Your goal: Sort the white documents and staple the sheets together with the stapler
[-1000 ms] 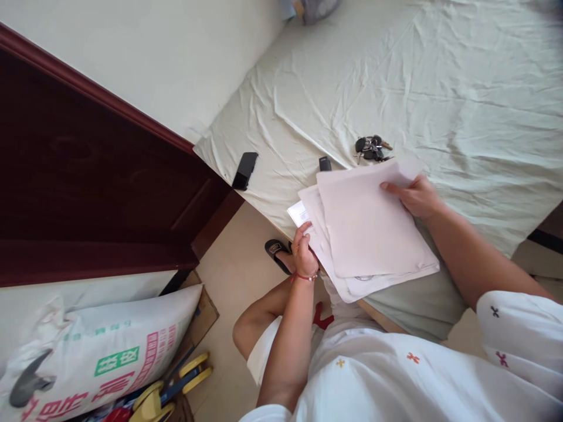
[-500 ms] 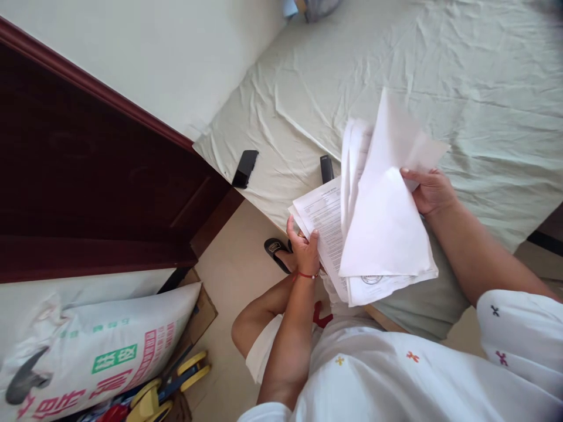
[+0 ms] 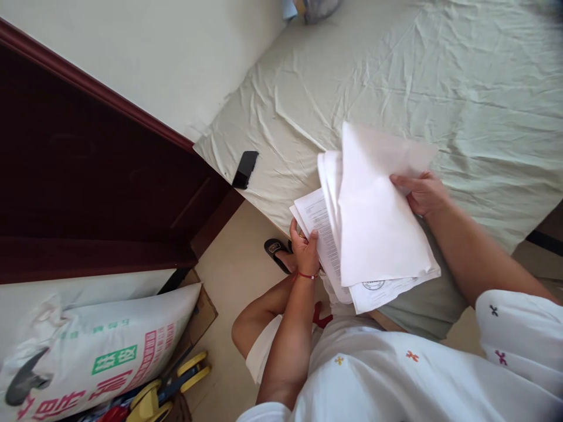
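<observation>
Far left, low: printed sack (image 3: 88, 351) on the floor against the dark wood panel (image 3: 88, 176). Black phone (image 3: 245, 169) lies near the mattress edge, well apart from my hands. My left hand (image 3: 305, 249) is closed on the lower left corner of the printed sheets (image 3: 323, 231), just off the bed edge. My right hand (image 3: 422, 193) pinches the lifted blank pages (image 3: 378, 228) at their right edge. Beyond, the wrinkled sheet (image 3: 461, 88) runs wide.

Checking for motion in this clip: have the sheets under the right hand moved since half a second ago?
Yes. The lifted sheets in the right hand have dropped lower, toward the bed sheet.
</observation>
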A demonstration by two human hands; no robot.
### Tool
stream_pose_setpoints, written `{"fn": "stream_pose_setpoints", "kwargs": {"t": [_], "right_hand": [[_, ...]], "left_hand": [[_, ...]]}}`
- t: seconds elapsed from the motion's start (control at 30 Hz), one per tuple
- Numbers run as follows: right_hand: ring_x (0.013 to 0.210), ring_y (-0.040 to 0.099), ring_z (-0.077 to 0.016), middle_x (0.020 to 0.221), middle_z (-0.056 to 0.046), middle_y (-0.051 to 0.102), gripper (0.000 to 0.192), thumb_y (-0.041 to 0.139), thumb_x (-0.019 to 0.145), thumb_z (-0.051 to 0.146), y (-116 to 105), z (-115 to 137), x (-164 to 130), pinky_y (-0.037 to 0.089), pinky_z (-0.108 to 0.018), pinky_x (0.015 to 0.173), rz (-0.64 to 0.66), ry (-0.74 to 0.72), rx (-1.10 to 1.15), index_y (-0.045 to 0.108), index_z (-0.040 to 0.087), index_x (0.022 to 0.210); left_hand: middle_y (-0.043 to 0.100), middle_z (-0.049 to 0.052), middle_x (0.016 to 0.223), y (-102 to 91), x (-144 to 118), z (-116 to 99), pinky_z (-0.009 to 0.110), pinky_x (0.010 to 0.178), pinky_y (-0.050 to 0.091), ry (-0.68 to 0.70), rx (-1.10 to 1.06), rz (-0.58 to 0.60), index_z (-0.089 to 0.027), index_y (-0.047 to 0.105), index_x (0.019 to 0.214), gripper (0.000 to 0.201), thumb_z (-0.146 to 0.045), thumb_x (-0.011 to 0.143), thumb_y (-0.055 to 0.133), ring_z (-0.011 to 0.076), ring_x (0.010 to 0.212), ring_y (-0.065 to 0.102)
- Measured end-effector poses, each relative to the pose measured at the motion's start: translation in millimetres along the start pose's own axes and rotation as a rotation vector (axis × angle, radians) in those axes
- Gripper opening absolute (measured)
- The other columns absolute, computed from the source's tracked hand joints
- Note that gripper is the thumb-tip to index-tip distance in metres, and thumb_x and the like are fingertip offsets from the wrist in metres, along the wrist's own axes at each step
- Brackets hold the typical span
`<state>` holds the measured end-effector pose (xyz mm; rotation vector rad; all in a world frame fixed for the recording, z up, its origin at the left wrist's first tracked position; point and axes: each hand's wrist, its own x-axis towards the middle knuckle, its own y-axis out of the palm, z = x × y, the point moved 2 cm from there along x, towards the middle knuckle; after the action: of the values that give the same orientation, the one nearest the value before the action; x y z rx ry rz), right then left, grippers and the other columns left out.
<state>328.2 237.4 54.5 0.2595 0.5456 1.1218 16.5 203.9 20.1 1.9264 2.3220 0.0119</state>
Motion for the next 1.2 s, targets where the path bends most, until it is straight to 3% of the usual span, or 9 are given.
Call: {"fn": "stream_pose_setpoints", "kwargs": {"t": [0.1,0.2,0.33,0.47,0.67,0.87,1.0,1.1,1.2], "right_hand": [[0.088,0.074,-0.0228,0.103,-0.004,0.083,0.039,0.097,0.059,0.025,-2.9,-7.6,-0.2,0.064,-0.036,0.086,0.063,0.038,-0.101,0.080,0.024,0.094],[0.080,0.074,-0.0223,0.097,-0.004,0.082,0.037,0.098,0.059,0.030,-7.1,-13.0,1.6,0.065,-0.036,0.077,0.065,0.045,-0.192,0.079,0.025,0.090],[0.074,0.075,-0.0250,0.091,-0.003,0.080,0.042,0.101,0.053,0.030,-7.5,-16.0,2.7,0.066,-0.040,0.067,0.087,0.071,-0.270,0.076,0.029,0.087],[0.070,0.074,-0.0248,0.087,-0.003,0.080,0.041,0.102,0.052,0.034,-2.9,-15.2,-0.1,0.065,-0.041,0.063,0.086,0.084,-0.310,0.075,0.029,0.083],[0.068,0.073,-0.0242,0.087,-0.002,0.080,0.038,0.101,0.056,0.035,-2.4,-16.4,-1.9,0.066,-0.040,0.061,0.096,0.078,-0.330,0.076,0.029,0.084],[0.071,0.074,-0.0255,0.089,-0.004,0.081,0.040,0.102,0.055,0.038,-1.3,-16.3,-4.4,0.066,-0.042,0.064,0.085,0.065,-0.324,0.076,0.028,0.085],[0.076,0.076,-0.0266,0.095,-0.005,0.081,0.040,0.100,0.060,0.042,-0.8,-17.5,-5.1,0.066,-0.042,0.067,0.115,0.053,-0.316,0.077,0.027,0.089],[0.077,0.076,-0.0280,0.098,-0.007,0.081,0.038,0.097,0.065,0.044,-0.9,-21.0,-4.7,0.066,-0.042,0.066,0.138,0.054,-0.348,0.078,0.026,0.092],[0.076,0.076,-0.0288,0.097,-0.008,0.081,0.036,0.095,0.067,0.045,0.4,-25.1,-4.8,0.065,-0.042,0.063,0.143,0.061,-0.381,0.077,0.026,0.090]], "left_hand": [[0.075,0.012,0.127,0.9,0.2,0.4,0.036,0.102,0.056,0.031,-0.004,-0.005,-0.024,0.053,0.147,0.084,-0.053,0.076,0.088,0.0249,0.114,0.073],[0.078,0.008,0.114,2.3,0.4,-1.2,0.035,0.097,0.056,0.013,-0.011,0.013,-0.023,0.066,0.123,0.053,-0.044,0.077,0.083,0.0237,0.105,0.073],[0.077,0.004,0.098,4.5,0.4,-5.4,0.032,0.088,0.056,-0.028,-0.043,0.051,-0.022,0.068,0.102,0.029,-0.036,0.078,0.076,0.0207,0.091,0.072],[0.076,0.003,0.097,4.5,-0.1,-8.0,0.031,0.089,0.055,-0.001,-0.022,0.001,-0.022,0.068,0.097,0.029,-0.046,0.083,0.076,0.0197,0.092,0.070],[0.071,0.002,0.091,-0.8,0.0,-0.8,0.028,0.088,0.052,0.057,0.073,-0.091,-0.021,0.070,0.092,0.046,-0.067,0.087,0.072,0.0179,0.090,0.066],[0.052,-0.004,0.074,-5.3,1.4,6.0,0.024,0.079,0.046,0.080,0.125,-0.185,-0.021,0.063,0.080,0.047,-0.065,0.090,0.072,0.0124,0.075,0.053],[0.043,-0.005,0.069,-2.2,0.3,0.0,0.023,0.069,0.041,0.123,0.135,-0.167,-0.020,0.053,0.071,0.056,-0.071,0.089,0.070,0.0103,0.067,0.042],[0.045,-0.005,0.070,-2.5,-0.2,-0.4,0.022,0.071,0.044,0.123,0.128,-0.169,-0.020,0.055,0.072,0.058,-0.074,0.087,0.070,0.0103,0.069,0.045],[0.060,-0.001,0.079,-6.5,0.4,5.0,0.025,0.083,0.050,0.073,0.144,-0.241,-0.020,0.066,0.081,0.054,-0.073,0.085,0.072,0.0142,0.082,0.058]]}}
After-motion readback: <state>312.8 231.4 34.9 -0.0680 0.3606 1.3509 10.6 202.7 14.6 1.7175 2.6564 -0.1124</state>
